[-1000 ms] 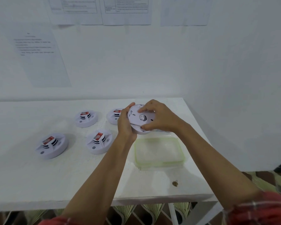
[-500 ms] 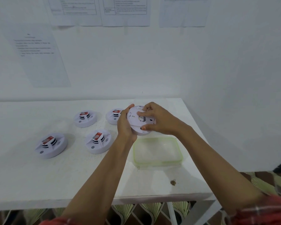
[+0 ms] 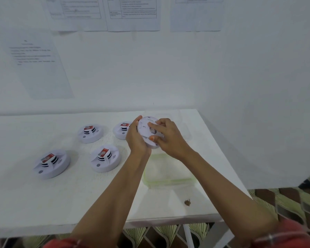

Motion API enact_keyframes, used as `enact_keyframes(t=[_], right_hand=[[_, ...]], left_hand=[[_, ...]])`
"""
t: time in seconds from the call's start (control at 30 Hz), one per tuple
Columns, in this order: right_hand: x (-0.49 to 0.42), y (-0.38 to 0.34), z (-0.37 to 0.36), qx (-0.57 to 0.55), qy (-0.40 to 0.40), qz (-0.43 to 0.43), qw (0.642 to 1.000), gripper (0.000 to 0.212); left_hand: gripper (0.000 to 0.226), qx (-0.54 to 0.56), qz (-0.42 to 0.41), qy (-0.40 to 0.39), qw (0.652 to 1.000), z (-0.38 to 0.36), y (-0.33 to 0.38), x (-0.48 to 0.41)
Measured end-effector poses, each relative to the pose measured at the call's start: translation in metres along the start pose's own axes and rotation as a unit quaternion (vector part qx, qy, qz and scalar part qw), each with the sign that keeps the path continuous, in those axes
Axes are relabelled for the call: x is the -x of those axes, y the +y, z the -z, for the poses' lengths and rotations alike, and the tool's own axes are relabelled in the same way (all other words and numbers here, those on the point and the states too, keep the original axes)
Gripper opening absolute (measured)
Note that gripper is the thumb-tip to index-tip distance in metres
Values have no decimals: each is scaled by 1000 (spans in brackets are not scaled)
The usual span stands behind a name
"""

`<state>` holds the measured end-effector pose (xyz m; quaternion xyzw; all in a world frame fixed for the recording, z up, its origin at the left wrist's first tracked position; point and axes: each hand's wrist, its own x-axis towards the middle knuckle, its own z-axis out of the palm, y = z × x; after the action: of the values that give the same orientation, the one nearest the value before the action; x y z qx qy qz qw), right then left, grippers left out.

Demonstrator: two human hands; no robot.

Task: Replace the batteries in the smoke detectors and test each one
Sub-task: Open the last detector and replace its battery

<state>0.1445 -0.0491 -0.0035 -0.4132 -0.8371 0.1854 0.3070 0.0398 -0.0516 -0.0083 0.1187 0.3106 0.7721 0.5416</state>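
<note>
A white table (image 3: 25, 203) stands pushed into the corner of a white-walled room, with printed sheets (image 3: 132, 13) taped on the wall above it and one more sheet (image 3: 38, 65) lower to the left; their text is too blurred to read. Above the table's far right part, both hands hold a round white smoke detector (image 3: 146, 130) tilted up on edge, its flat back turned toward the camera. The left hand (image 3: 135, 138) cups the detector's left rim, fingers wrapped behind it and thumb over the top edge. The right hand (image 3: 166, 137) closes on it from the right, forefinger laid across the back and thumb pressed at the lower rim, so much of the back is covered and the battery bay cannot be made out. Directly below the held detector, toward the camera, a clear lid with a green rim (image 3: 168, 169) lies flat on the table, partly crossed by both forearms. Left of the held detector four more detectors rest face up, each with a red label: one (image 3: 123, 130) just beside the left hand and partly hidden by it, one (image 3: 90, 133) farther left, one (image 3: 105, 158) nearer the camera, and one (image 3: 51, 163) farthest left. A small brown speck (image 3: 187, 202) sits near the table's front edge, below the lid. Behind the held detector a clear container (image 3: 184, 120) is faintly visible.
</note>
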Motion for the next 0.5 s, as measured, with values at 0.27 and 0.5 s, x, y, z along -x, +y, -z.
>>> enact_keyframes(t=[0.27, 0.5], right_hand=[[-7, 5, 17, -77, -50, -51, 994, 53], [-10, 4, 25, -90, -136, -35, 986, 96]], left_hand=[[17, -58, -13, 33, 998, -5, -6, -1], [17, -176, -63, -18, 982, -12, -6, 2]])
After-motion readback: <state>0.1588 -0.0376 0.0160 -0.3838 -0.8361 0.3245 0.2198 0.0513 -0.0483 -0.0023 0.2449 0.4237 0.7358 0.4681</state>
